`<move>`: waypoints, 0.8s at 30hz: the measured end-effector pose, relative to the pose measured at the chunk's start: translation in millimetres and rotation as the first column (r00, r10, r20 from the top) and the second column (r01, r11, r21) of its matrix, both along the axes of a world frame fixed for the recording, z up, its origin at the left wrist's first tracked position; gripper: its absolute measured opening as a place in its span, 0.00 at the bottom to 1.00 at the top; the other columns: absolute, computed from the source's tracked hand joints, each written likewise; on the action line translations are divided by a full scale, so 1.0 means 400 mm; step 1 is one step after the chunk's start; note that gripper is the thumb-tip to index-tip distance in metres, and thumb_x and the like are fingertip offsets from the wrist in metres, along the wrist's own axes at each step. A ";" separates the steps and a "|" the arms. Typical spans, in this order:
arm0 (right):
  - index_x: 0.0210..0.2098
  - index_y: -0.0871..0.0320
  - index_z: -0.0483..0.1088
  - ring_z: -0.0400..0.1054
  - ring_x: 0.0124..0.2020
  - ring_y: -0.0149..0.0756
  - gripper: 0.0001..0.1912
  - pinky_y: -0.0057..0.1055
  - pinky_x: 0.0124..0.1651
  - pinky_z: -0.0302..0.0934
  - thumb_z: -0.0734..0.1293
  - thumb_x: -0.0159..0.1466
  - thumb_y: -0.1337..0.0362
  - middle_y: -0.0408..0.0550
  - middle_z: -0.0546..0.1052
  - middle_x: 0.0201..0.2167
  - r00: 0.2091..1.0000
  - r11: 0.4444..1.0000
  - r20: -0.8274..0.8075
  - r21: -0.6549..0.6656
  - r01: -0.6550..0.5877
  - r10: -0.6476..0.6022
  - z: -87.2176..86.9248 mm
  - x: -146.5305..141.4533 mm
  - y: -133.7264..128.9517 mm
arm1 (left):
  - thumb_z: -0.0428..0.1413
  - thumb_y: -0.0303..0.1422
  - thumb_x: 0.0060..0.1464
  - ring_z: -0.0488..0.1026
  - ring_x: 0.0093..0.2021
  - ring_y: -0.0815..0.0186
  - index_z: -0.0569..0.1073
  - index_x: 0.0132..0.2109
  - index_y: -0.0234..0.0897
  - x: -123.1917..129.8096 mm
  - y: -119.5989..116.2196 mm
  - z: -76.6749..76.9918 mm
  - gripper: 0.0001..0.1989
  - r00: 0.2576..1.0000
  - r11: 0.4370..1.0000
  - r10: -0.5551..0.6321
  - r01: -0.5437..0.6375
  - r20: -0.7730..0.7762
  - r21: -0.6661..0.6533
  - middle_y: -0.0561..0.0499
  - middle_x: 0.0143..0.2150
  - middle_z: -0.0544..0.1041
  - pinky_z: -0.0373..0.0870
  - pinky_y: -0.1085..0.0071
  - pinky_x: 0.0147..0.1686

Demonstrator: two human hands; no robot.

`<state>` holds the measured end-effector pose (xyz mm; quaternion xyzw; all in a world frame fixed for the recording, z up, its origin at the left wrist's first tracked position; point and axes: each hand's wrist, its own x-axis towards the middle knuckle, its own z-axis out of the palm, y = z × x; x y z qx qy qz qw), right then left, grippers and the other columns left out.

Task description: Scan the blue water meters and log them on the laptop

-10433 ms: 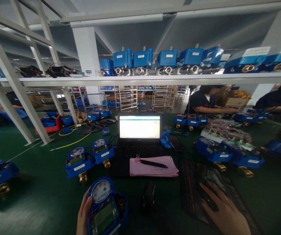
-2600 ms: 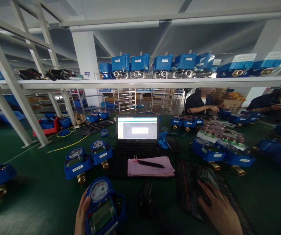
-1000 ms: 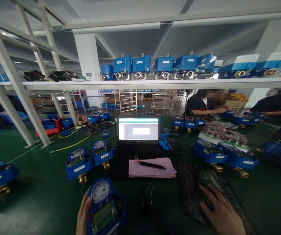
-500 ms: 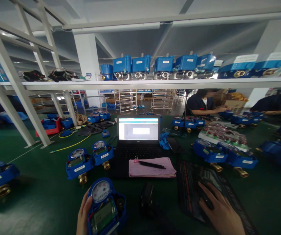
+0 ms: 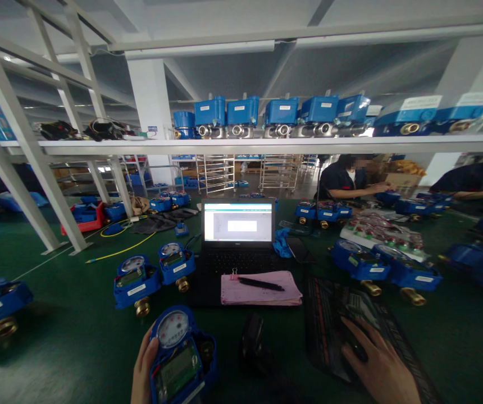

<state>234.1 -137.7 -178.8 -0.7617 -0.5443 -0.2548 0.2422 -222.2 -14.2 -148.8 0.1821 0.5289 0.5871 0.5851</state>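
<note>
Green table (image 5: 77, 336), blue meter (image 5: 185, 359) against the left hand's (image 5: 144, 362) fingers.

Blue open-topped meter (image 5: 182, 356), dial up

At 12 o'clock, a white shelf (image 5: 245, 147) carries a row of blue housings (image 5: 242, 112). A red bin (image 5: 99, 217) holding blue parts (image 5: 83, 215) sits at 9 o'clock, near a yellow cable (image 5: 128, 251). Around 3 o'clock, two people (image 5: 337, 180) in dark clothing are partly visible.

The bench (image 5: 77, 331) is green, the meter (image 5: 210, 359) blue, the paper (image 5: 283, 289) pink, the pen (image 5: 261, 283) black.
</note>
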 end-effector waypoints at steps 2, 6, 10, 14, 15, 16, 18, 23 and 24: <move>0.53 0.55 0.77 0.77 0.44 0.50 0.30 0.45 0.40 0.76 0.50 0.71 0.49 0.55 0.77 0.52 1.000 1.000 0.004 0.001 0.005 -0.005 -0.001 0.002 0.001 | 0.68 0.48 0.46 0.70 0.63 0.43 0.68 0.66 0.44 0.000 0.002 0.001 0.41 1.000 0.998 -0.027 0.028 -0.013 0.054 0.44 0.62 0.75 0.68 0.50 0.62; 0.53 0.55 0.77 0.76 0.44 0.49 0.30 0.45 0.40 0.76 0.50 0.71 0.49 0.55 0.77 0.53 1.000 1.000 -0.006 0.002 0.003 -0.003 -0.003 0.002 0.001 | 0.67 0.48 0.45 0.65 0.66 0.41 0.72 0.62 0.45 -0.005 0.002 -0.008 0.37 0.999 0.999 0.000 0.003 -0.053 0.049 0.45 0.65 0.73 0.67 0.48 0.62; 0.54 0.53 0.77 0.76 0.46 0.50 0.29 0.45 0.39 0.75 0.51 0.70 0.49 0.54 0.76 0.54 0.999 1.000 -0.052 -0.007 0.007 -0.008 -0.009 0.007 0.002 | 0.67 0.46 0.45 0.64 0.67 0.42 0.67 0.65 0.48 -0.011 0.004 -0.025 0.40 0.995 0.998 0.063 -0.061 -0.081 0.032 0.48 0.65 0.73 0.68 0.49 0.61; 0.55 0.51 0.76 0.75 0.47 0.50 0.29 0.45 0.40 0.75 0.52 0.69 0.48 0.52 0.76 0.55 0.996 0.999 -0.089 -0.033 0.021 -0.023 -0.012 0.010 0.001 | 0.66 0.48 0.47 0.73 0.60 0.46 0.60 0.70 0.51 -0.004 -0.002 -0.013 0.45 1.000 1.000 0.024 -0.024 -0.013 0.005 0.49 0.60 0.77 0.73 0.52 0.57; 0.56 0.52 0.75 0.75 0.47 0.50 0.29 0.45 0.40 0.75 0.51 0.69 0.48 0.52 0.76 0.55 0.996 0.999 -0.090 -0.035 0.021 -0.024 -0.011 0.008 0.001 | 0.66 0.49 0.47 0.74 0.59 0.46 0.59 0.71 0.52 0.002 -0.007 -0.003 0.46 1.000 1.000 0.023 -0.023 0.008 -0.005 0.49 0.59 0.77 0.74 0.51 0.56; 0.56 0.52 0.75 0.75 0.48 0.50 0.29 0.46 0.41 0.75 0.51 0.69 0.49 0.52 0.76 0.55 0.996 0.999 -0.088 -0.032 0.022 -0.024 -0.009 0.006 0.001 | 0.67 0.49 0.47 0.74 0.58 0.46 0.59 0.71 0.52 0.009 -0.012 0.010 0.46 0.999 1.000 0.018 -0.018 0.027 -0.009 0.49 0.58 0.78 0.74 0.51 0.55; 0.56 0.53 0.75 0.75 0.48 0.50 0.29 0.45 0.43 0.75 0.51 0.69 0.49 0.52 0.76 0.54 0.996 0.999 -0.081 -0.018 0.028 -0.029 -0.005 0.000 0.002 | 0.67 0.50 0.46 0.75 0.57 0.45 0.61 0.70 0.51 0.026 -0.023 0.040 0.46 0.997 1.000 -0.019 0.018 0.071 0.017 0.48 0.56 0.79 0.75 0.51 0.54; 0.57 0.52 0.74 0.75 0.47 0.51 0.27 0.47 0.42 0.75 0.53 0.68 0.50 0.53 0.76 0.54 0.997 1.000 -0.071 -0.018 0.021 -0.022 0.006 -0.002 -0.001 | 0.69 0.57 0.39 0.71 0.61 0.43 0.68 0.64 0.46 0.046 -0.047 0.095 0.46 0.985 0.983 -0.046 0.016 0.164 0.183 0.46 0.58 0.78 0.72 0.51 0.58; 0.56 0.51 0.73 0.75 0.48 0.52 0.26 0.50 0.44 0.74 0.54 0.67 0.51 0.53 0.76 0.54 0.998 0.999 -0.066 -0.034 0.004 -0.006 0.008 0.004 -0.005 | 0.69 0.57 0.37 0.69 0.63 0.43 0.70 0.62 0.44 0.043 -0.056 0.097 0.46 0.986 0.984 -0.012 -0.018 0.168 0.178 0.45 0.60 0.77 0.69 0.51 0.60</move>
